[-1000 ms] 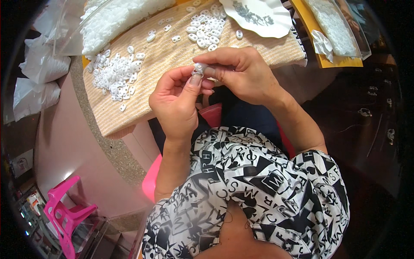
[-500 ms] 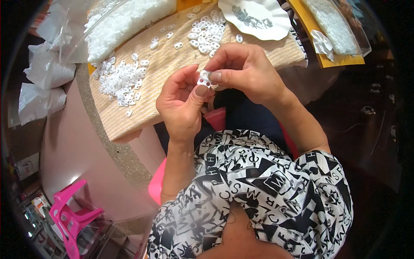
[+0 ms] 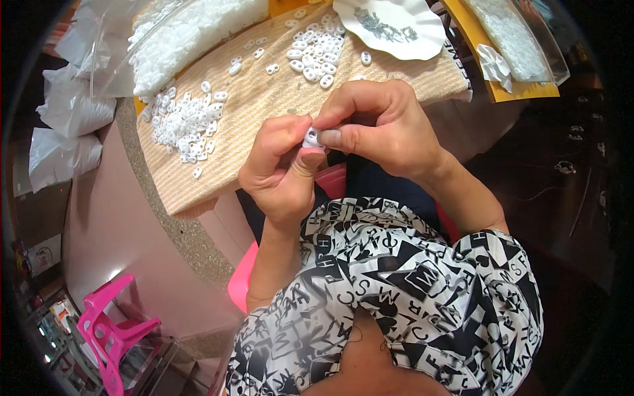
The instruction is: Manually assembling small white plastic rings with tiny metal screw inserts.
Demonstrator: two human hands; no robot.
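Plastic piece [image 3: 310,140], holed, between hands [image 3: 277,170] [image 3: 391,135]

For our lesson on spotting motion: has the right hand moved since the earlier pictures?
Yes. Judged against the pile of white pieces beside the scalloped plate, the right hand has shifted away, toward the person's body.

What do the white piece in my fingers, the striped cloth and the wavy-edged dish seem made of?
White piece: probably smooth plastic, by its even white and moulded-looking hole. Striped cloth: matte textile, likely woven or knitted; ribbed lines show. Wavy-edged dish: smooth, white, fluted rim; ceramic or plastic, hard to tell.
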